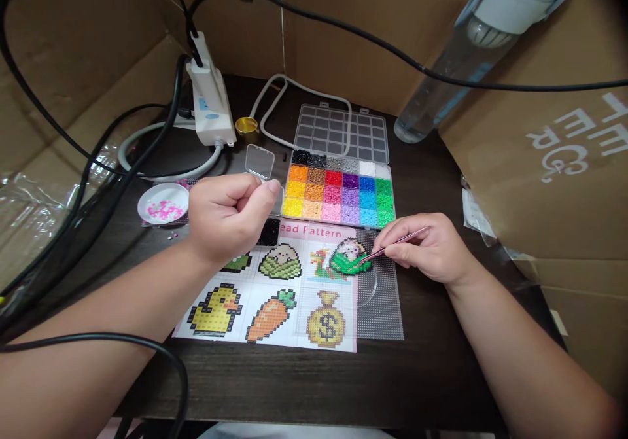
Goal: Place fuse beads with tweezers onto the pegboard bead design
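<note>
My right hand pinches pink tweezers, their tips over a dome-shaped bead piece of green, white and black. That piece overlaps a printed bead pattern sheet and a clear pegboard. My left hand is closed in a fist above the sheet's upper left; whatever may be inside it is hidden. Just beyond its knuckles lies a small clear box lid. A small box of black beads shows partly behind the fist.
Behind the sheet sits a sorted bead case, its clear lid folded back. A white dish of pink beads is at left, near a power strip. Black cables cross overhead. A bottle leans at the cardboard wall.
</note>
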{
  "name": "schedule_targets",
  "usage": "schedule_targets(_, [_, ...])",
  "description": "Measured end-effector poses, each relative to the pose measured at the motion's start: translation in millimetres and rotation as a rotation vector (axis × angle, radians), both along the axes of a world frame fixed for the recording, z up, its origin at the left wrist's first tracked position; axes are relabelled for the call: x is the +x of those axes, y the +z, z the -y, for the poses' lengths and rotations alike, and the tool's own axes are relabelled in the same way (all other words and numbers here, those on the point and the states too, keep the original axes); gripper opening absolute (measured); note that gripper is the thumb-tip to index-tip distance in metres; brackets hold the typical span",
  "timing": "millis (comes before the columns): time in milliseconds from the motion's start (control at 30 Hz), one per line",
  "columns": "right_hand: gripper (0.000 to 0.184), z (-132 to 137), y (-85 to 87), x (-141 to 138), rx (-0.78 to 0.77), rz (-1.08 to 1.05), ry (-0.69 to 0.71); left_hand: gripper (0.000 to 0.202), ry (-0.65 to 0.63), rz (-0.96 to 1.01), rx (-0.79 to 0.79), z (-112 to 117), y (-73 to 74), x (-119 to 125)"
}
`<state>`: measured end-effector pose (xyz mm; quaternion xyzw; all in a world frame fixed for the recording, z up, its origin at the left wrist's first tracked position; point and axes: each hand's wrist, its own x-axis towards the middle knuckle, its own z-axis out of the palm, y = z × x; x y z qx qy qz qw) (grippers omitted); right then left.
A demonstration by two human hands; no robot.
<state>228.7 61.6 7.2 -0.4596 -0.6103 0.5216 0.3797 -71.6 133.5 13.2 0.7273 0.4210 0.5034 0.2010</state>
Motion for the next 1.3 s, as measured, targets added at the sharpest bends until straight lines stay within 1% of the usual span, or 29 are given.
schedule_targets(267, [0.004, -0.7, -1.4, 1.8, 0.007, -0.031, 0.021, 0.05, -0.064, 0.054, 0.044, -3.4, 0.7, 0.9])
schedule_targets(433, [0.003, -0.1, -3.3, 2.8, 0.015, -0.055, 0.032, 0.051, -0.068, 0.051, 0.041, -3.7, -0.6, -0.3])
schedule_targets(633, [0.004, 0.2, -2.9, 3.2, 0.017, -0.058, 0.037, 0.052, -0.043, 0.027, 0.02, -2.4, -0.4, 0.2])
schedule_targets(1067, [0.003, -0.9, -2.6, 1.3, 0.032, -0.066, 0.035, 0.051, -0.098, 0.073, 0.051, -3.4, -0.4, 0.2])
schedule_targets(1300, [0.003, -0.4, -2.8, 3.8, 0.023, -0.101, 0.022, 0.053, -0.081, 0.071, 0.033, -3.4, -1.6, 0.5])
